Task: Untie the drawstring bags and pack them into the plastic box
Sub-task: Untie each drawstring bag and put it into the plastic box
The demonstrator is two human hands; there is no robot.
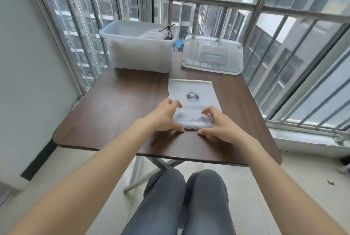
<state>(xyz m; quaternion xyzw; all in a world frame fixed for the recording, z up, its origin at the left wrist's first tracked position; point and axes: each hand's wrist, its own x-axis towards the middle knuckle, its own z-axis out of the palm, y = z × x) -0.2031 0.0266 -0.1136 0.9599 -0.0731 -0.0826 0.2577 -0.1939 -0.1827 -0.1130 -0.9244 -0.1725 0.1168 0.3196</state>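
On the near half of the brown table (113, 102), a white drawstring bag (193, 100) lies flat, its printed dark emblem facing up and its far edge pointing toward the box. The bag's near end is bunched into soft folds. The left hand (164, 116) rests at the near left corner of the bag, fingers curled over the fabric and thumb low at the table surface. The right hand (216, 124) takes the near right corner likewise, fingers arched onto the gathered cloth; whether either hand truly pinches the fabric cannot be told. At the far left of the table stands the translucent plastic box (140, 53), with white bags and dark cords (167, 31) showing at its rim. Just beside it to the right lies the box lid (213, 55), flat on the table. Window bars (189, 0) run behind.
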